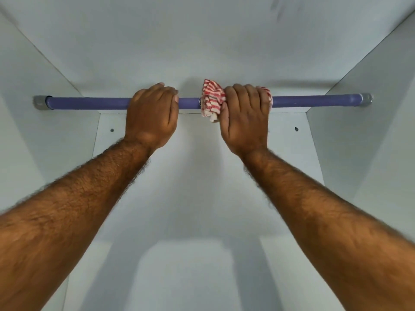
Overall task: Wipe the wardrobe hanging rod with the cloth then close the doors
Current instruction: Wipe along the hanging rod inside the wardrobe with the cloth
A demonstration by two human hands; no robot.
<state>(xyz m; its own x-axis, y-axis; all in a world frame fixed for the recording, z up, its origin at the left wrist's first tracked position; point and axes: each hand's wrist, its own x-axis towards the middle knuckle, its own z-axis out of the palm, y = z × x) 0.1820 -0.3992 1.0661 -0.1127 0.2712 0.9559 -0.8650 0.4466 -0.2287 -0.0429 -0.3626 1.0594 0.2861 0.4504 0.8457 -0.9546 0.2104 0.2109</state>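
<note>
A purple hanging rod [89,103] runs level across the white wardrobe, held by a grey bracket at each end. My left hand [152,116] is wrapped around the bare rod just left of the middle. A red-and-white striped cloth [211,99] is bunched around the rod right of the middle. My right hand [246,117] grips the rod through that cloth, with cloth showing on both sides of my fingers. The doors are out of sight.
White side panels [33,142] close in on the left and right, with the back panel [202,187] behind the rod and the top panel above. Two small screw holes [111,130] sit in the back panel below the rod.
</note>
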